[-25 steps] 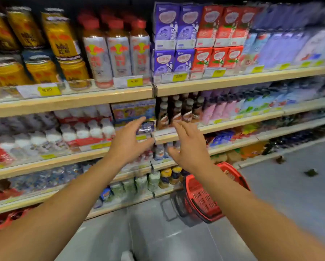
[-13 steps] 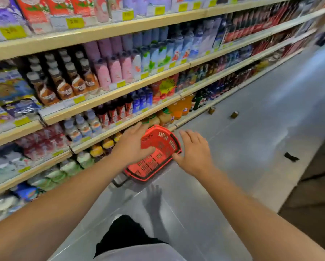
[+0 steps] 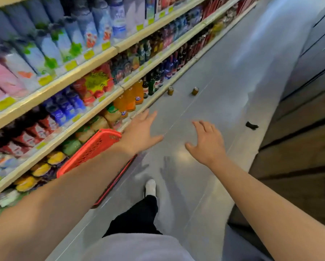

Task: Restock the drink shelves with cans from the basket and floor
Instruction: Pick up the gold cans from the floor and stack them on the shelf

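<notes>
Hands empty: left hand (image 3: 141, 132) and right hand (image 3: 206, 142) spread, gripping nothing. Am heading for two small brown cans (image 3: 170, 90) standing on grey floor (image 3: 223, 81) ahead, near bottom shelf. Red plastic basket (image 3: 93, 147) sitting by my left forearm. Next, I judge: walking closer, crouching, grasping one can.

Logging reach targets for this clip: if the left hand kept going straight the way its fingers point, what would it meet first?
Probably bare floor. The left hand is open, fingers pointing up the aisle roughly toward the two cans; nothing else shows between, though depth is unclear.

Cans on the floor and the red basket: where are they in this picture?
Left can (image 3: 170, 90): head view, middle of its side, close to the bottom shelf.
Right can (image 3: 195, 91): head view, middle of its side, out on the floor.
Red basket (image 3: 93, 147): head view, mesh side wall.
</notes>
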### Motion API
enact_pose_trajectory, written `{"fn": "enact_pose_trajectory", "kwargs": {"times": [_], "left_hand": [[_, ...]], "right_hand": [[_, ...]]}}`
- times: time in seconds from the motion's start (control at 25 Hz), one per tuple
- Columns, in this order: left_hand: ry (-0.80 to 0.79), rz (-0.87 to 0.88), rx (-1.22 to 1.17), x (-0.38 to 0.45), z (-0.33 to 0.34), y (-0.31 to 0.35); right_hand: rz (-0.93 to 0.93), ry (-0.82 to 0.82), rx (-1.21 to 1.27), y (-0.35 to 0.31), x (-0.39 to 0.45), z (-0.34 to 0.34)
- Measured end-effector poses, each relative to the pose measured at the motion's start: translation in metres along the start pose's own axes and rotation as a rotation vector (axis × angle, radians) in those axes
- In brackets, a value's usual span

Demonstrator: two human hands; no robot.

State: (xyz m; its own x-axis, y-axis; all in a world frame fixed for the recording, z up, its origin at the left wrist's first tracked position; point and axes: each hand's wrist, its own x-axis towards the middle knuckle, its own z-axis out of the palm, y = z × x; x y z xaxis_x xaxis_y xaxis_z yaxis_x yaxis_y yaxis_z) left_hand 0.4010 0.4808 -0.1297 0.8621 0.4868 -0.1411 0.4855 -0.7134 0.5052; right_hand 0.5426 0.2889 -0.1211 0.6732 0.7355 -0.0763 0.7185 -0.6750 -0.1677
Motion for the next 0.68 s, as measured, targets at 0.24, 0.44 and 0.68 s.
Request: {"fn": "enact_pose_trajectory", "kwargs": {"times": [0.24,0.44,0.68], "left_hand": [[-0.125,0.020,0.028,0.157,0.003,0.057],[-0.160,0.100,0.084,0.273,0.021,0.092],[-0.139,-0.033,0.056,0.424,0.050,0.134]], "right_hand": [[0.151,-0.041,0.086,0.081,0.101,-0.006],[0.202,-0.039,0.104,0.157,0.192,-0.014],[0.136,-0.130,0.077,0.272,0.342,-0.021]]}}
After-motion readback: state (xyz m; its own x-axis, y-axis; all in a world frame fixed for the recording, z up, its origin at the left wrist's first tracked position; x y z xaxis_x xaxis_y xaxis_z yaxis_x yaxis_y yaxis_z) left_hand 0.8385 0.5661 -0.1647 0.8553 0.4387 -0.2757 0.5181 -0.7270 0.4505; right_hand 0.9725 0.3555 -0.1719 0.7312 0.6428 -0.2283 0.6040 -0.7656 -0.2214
